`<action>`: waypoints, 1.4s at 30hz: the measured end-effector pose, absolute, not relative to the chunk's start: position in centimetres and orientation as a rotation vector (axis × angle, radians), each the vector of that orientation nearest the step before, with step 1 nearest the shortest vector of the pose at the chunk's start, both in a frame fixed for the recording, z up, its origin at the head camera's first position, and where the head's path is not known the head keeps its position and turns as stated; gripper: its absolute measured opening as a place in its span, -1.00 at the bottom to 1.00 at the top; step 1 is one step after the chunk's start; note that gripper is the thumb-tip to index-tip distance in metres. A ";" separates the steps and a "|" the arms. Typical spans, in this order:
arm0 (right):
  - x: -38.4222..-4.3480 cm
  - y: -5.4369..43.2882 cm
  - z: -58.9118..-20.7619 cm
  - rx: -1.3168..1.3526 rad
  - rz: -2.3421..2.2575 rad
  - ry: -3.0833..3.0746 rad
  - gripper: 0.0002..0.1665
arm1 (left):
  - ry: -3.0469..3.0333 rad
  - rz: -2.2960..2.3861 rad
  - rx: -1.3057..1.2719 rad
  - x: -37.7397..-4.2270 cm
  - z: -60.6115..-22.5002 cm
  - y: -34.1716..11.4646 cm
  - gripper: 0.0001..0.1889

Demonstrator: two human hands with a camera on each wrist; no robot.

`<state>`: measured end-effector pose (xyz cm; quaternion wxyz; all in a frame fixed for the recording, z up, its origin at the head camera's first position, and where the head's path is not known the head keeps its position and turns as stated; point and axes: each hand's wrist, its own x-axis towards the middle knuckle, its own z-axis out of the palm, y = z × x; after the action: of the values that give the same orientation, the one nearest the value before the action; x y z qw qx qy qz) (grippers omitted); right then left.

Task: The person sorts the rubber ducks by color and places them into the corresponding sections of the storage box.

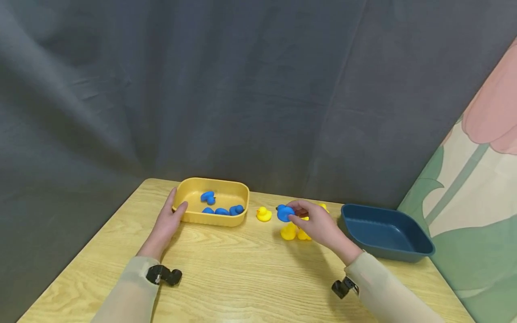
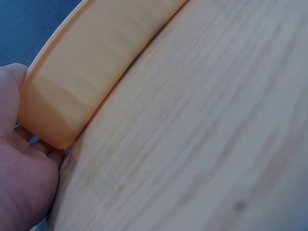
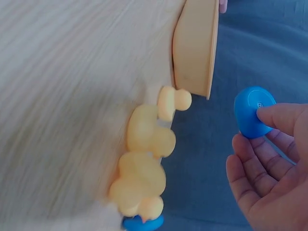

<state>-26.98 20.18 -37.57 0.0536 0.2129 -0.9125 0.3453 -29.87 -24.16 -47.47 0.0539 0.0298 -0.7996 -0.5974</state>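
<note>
A yellow tray (image 1: 210, 219) stands on the left of the table with several blue rubber ducks (image 1: 208, 196) lying in it. My left hand (image 1: 167, 220) grips its left end, thumb at the rim and fingers against the outer wall and low corner (image 2: 60, 130). Between thumb and fingers, my right hand (image 1: 321, 224) pinches a blue rubber duck (image 3: 248, 110), held up above the table to the right of the tray. Under and around that hand are several yellow rubber ducks (image 1: 288, 232), some partly hidden by it. One yellow duck (image 1: 264, 215) sits apart, close to the tray.
A dark blue tray (image 1: 387, 255) stands at the right of the wooden table (image 1: 242, 282). Grey cloth (image 1: 242, 98) hangs behind the table, and a flower-patterned cloth (image 1: 476, 215) borders the right side. A blue shape (image 3: 144, 224) shows beyond the yellow ducks in the right wrist view.
</note>
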 end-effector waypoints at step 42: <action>-33.7 5.9 -40.9 0.603 1.155 -2.691 -0.74 | -2.437 -1.789 0.122 -29.5 -47.6 -25.1 -0.14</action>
<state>-33.70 5.92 -40.89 0.0759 0.2010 -0.8974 0.3853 -29.45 -25.15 -47.64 0.0578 0.0404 -0.8042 -0.5902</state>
